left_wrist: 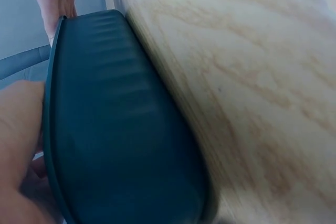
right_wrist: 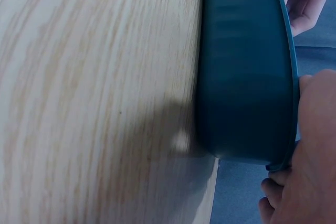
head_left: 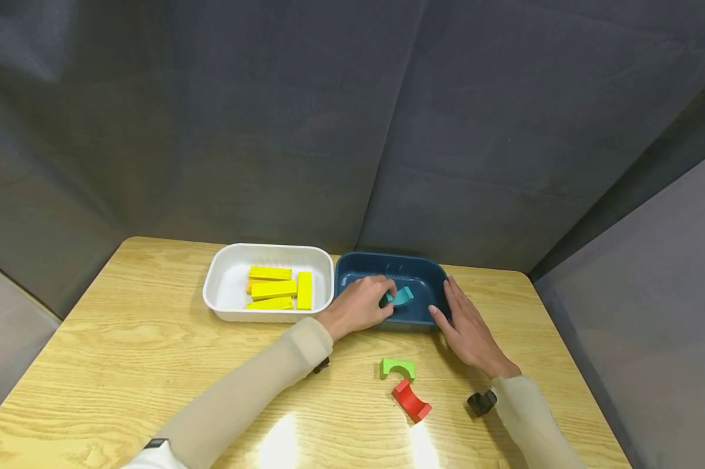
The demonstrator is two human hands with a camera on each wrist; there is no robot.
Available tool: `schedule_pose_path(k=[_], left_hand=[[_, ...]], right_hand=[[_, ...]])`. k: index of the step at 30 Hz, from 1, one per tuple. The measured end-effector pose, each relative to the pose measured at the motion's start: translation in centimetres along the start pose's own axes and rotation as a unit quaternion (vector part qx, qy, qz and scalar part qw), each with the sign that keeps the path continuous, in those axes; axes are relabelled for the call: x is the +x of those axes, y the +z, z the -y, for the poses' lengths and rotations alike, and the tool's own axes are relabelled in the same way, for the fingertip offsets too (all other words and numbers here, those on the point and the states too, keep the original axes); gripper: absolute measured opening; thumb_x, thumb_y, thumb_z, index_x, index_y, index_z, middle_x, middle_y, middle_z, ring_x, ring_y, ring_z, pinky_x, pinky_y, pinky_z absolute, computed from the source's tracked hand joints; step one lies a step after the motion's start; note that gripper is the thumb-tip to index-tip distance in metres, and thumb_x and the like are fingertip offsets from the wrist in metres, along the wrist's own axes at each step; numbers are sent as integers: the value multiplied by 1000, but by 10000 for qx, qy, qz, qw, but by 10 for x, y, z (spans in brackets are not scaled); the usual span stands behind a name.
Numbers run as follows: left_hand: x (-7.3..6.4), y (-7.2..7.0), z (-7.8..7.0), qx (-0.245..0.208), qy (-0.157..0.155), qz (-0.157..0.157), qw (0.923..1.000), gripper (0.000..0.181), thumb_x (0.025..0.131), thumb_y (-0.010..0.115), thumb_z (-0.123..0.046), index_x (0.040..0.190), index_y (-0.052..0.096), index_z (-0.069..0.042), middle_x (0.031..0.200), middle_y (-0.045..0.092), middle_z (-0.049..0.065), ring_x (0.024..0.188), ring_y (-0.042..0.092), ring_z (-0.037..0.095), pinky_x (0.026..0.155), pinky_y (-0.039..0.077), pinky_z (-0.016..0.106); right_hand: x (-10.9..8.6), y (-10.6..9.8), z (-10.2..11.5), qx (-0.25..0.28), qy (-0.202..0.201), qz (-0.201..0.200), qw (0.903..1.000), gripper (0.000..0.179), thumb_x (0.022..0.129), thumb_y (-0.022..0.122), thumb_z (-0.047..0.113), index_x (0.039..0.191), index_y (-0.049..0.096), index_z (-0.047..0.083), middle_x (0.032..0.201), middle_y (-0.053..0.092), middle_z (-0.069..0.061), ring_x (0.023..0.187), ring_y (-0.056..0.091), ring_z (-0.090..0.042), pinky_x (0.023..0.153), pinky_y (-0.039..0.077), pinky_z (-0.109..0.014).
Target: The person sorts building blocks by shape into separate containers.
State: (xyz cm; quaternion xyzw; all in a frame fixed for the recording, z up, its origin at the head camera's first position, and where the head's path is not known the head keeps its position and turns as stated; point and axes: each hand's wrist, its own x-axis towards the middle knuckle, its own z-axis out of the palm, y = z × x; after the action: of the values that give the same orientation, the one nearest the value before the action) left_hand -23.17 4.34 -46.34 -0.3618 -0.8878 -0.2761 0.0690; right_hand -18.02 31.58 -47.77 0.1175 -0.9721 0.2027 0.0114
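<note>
My left hand (head_left: 361, 303) reaches over the near rim of the dark blue bin (head_left: 376, 260). Its curled fingers pinch one end of a teal arch block (head_left: 402, 296) inside. At the bin's right end my right hand (head_left: 470, 332) grips the rim, thumb inside and fingers along the outer wall. In front of the bin, a green arch block (head_left: 397, 367) and a red arch block (head_left: 412, 401) lie on the table. The wrist views show mostly the bin's outer wall (left_wrist: 115, 114), which hides the teal block.
A white bin (head_left: 223, 312) holding several yellow blocks (head_left: 273, 289) stands against the left side of the blue bin. Both sit near the back edge of the wooden table (head_left: 124, 365). A dark grey curtain (head_left: 270, 130) hangs behind.
</note>
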Motion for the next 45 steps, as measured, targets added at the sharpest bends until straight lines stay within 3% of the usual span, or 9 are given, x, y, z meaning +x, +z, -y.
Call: schedule_pose_path(k=[11, 25, 34, 45], left_hand=[[-5, -1, 0, 92, 9, 118, 9999, 22, 103, 72, -23, 120, 77, -10, 114, 76, 2, 95, 68, 15, 87, 60, 26], [-29, -21, -14, 485, 422, -262, 9976, 24, 105, 68, -24, 125, 77, -13, 125, 76, 1, 104, 72, 16, 79, 63, 25], [-47, -30, -25, 307, 670, -412, 9964, 25, 103, 72, -24, 125, 76, -13, 128, 75, 1, 109, 72, 16, 73, 63, 23], [-69, -32, -35, 276, 699, -377, 9965, 26, 103, 74, -27, 126, 75, -16, 129, 74, 0, 107, 73, 15, 65, 58, 18]], right_hand=[[-1, 1, 0, -2, -13, 0, 10000, 82, 115, 41, 51, 171, 10, 1, 181, 1, -14, 165, 10, -42, 129, 15, -68], [-1, 1, -1, -24, 9, 8, 10000, 82, 115, 41, 52, 171, 9, 1, 181, 0, -14, 164, 11, -43, 129, 15, -69], [-2, 0, 0, -10, -9, 8, 10000, 82, 115, 42, 51, 171, 10, 0, 181, 1, -15, 164, 13, -45, 129, 15, -69], [0, 1, -1, -22, -9, -16, 10000, 82, 115, 41, 51, 171, 10, 1, 181, 1, -14, 164, 13, -45, 129, 15, -69]])
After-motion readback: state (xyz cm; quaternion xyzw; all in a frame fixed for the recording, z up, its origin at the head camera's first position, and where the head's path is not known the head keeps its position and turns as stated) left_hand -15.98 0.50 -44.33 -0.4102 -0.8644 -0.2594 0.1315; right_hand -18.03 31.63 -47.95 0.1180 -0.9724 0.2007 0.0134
